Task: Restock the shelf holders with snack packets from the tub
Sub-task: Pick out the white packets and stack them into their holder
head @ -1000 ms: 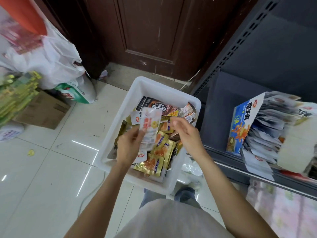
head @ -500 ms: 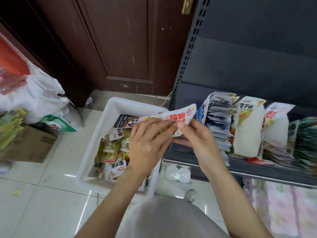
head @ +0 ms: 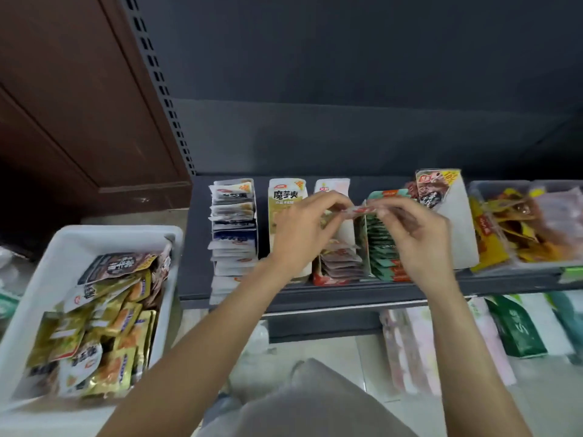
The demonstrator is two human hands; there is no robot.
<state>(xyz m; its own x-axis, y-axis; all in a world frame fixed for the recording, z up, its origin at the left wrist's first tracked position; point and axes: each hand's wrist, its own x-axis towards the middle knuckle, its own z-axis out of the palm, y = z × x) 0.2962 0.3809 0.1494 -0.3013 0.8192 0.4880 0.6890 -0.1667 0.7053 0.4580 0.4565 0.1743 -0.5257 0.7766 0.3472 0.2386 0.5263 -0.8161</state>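
Both hands hold a thin stack of white-and-red snack packets (head: 361, 210) edge-on above the shelf holders. My left hand (head: 303, 225) pinches its left end and my right hand (head: 416, 234) pinches its right end. Directly below sits a holder of pinkish packets (head: 340, 263), with a green-packet holder (head: 386, 250) to its right and a tall beige-fronted holder (head: 287, 197) to its left. The white tub (head: 63, 247) stands on the floor at lower left, full of gold and brown packets (head: 107, 326).
A holder of white packets (head: 233, 228) stands at the shelf's left end. A brown-packet holder (head: 438, 190) and a clear bin of yellow snacks (head: 511, 228) lie to the right. Green and pink goods (head: 517, 329) fill the shelf below. A brown door (head: 79, 105) is at left.
The view swung right from the tub to the shelf. Both hands carried the packets up and rightward, from beside the leftmost holder to above the pinkish-packet holder.
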